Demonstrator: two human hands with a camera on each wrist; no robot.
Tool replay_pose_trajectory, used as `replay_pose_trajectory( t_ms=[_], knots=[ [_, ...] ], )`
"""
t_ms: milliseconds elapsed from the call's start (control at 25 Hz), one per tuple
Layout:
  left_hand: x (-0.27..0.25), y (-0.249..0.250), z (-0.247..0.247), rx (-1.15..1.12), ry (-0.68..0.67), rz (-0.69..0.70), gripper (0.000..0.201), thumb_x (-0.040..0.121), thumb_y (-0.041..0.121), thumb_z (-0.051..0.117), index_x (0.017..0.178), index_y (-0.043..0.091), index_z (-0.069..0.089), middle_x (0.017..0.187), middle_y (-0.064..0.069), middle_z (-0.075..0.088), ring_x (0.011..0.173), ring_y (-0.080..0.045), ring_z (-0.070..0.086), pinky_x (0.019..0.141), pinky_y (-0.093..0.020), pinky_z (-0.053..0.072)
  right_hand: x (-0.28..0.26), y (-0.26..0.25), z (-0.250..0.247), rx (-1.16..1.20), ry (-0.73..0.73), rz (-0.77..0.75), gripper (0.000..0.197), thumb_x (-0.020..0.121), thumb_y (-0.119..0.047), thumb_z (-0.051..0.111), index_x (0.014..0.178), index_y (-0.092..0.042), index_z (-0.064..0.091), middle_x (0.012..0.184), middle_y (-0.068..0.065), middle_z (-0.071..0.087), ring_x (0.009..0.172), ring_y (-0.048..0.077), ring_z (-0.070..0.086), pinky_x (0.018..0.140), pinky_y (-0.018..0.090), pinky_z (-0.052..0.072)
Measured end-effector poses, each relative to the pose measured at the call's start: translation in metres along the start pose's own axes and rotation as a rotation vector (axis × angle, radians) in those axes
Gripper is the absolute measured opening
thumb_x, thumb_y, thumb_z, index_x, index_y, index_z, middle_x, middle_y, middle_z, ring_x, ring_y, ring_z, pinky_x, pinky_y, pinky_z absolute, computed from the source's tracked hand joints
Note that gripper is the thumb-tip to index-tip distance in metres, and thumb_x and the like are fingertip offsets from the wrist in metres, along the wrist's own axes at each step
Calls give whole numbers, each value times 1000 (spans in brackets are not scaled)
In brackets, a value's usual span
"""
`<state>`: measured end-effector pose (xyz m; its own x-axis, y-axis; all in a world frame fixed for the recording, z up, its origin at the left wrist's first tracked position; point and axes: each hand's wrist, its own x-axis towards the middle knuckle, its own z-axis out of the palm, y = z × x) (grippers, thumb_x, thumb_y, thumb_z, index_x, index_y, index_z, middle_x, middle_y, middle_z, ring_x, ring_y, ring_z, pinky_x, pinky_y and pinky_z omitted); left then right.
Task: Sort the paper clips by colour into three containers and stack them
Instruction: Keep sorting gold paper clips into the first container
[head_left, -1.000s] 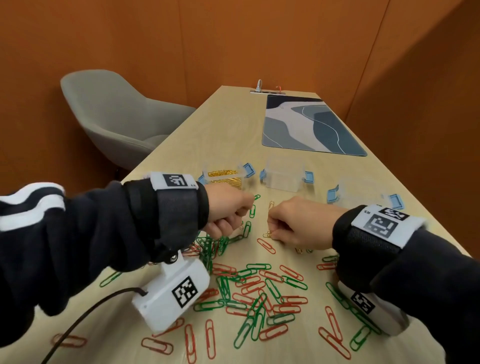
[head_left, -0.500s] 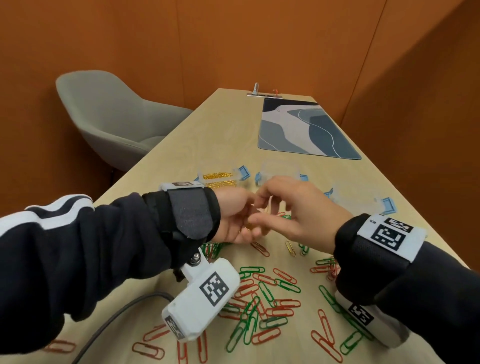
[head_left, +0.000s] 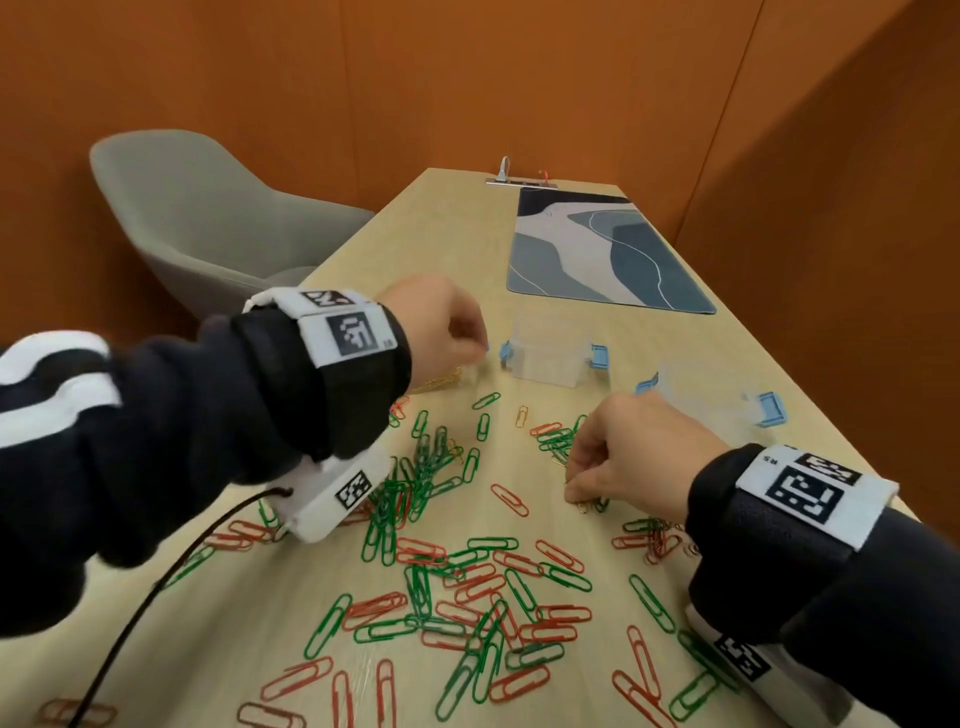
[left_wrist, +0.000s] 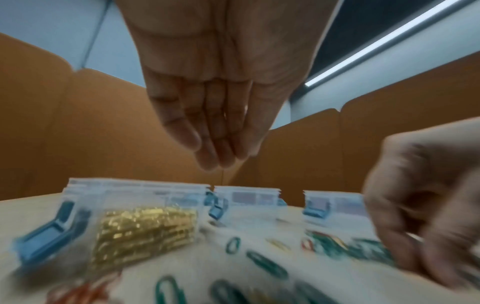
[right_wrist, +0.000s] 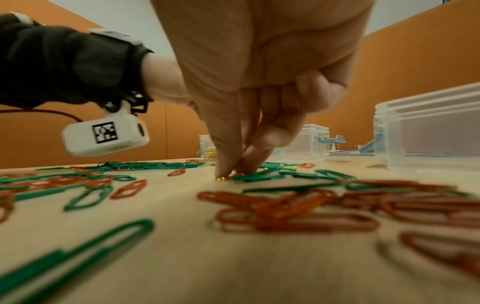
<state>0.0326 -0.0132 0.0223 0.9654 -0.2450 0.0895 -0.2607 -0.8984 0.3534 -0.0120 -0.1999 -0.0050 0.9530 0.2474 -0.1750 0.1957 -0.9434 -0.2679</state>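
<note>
Left container (left_wrist: 145, 224): clear, blue latches; holds gold clips
Middle container (head_left: 545, 356): clear; nothing seen inside
Right container (head_left: 701, 397): clear; contents unclear
Left hand (left_wrist: 218, 115): above left container; fingers straight, holding nothing
Right hand (head_left: 628, 457): pinching a gold clip (right_wrist: 224, 178) on the table (head_left: 441, 234)
Loose clips (head_left: 467, 587): red and green, scattered before the containers

No words, brands or numbers can be read with certainty. The only signs are black-and-white square code markers. Taking the left wristband (head_left: 332, 325) as landmark: two markers sit on it, and one more on the white camera box (head_left: 337, 493) hanging just beneath it; that box's marker (right_wrist: 106, 132) also shows in the right wrist view. Well to the right, the right wristband (head_left: 810, 493) bears two markers with tiny blurred characters beside them, too small to tell, and the box (head_left: 737, 657) under it bears one.
</note>
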Motion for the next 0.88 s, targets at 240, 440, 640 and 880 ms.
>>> replay_pose_trajectory(
  t_ms=[240, 440, 640, 880],
  knots=[
    [-11, -11, 17, 197, -322, 113, 18, 77, 23, 73, 95, 23, 74, 82, 8, 66, 60, 0, 50, 52, 0, 35, 1, -2, 6, 16, -96, -136, 10, 82, -20, 62, 81, -14, 70, 75, -6, 64, 61, 4, 51, 55, 10, 42],
    [-14, -15, 21, 241, -374, 84, 15, 81, 25, 68, 94, 18, 72, 79, 9, 61, 74, -5, 52, 59, -10, 39, 11, 0, 3, 81, 138, -223, 5, 80, -15, 61, 81, -19, 64, 72, -10, 60, 59, 1, 47, 54, 8, 35],
    [-22, -16, 24, 213, -398, 96, 11, 81, 21, 65, 90, 16, 69, 66, 14, 53, 64, -4, 50, 63, -16, 43, 34, -2, 0, -26, 222, -273, 25, 91, -14, 53, 110, -23, 67, 94, -9, 63, 65, -1, 43, 65, 8, 31],
    [-21, -24, 5, -387, -345, -87, 18, 87, 6, 57, 75, 16, 66, 48, 9, 56, 38, 0, 49, 41, -12, 39, 51, -4, 0, -180, 129, -298, 29, 93, -14, 52, 117, -24, 66, 109, -1, 67, 83, 3, 43, 76, 11, 29]
  ],
)
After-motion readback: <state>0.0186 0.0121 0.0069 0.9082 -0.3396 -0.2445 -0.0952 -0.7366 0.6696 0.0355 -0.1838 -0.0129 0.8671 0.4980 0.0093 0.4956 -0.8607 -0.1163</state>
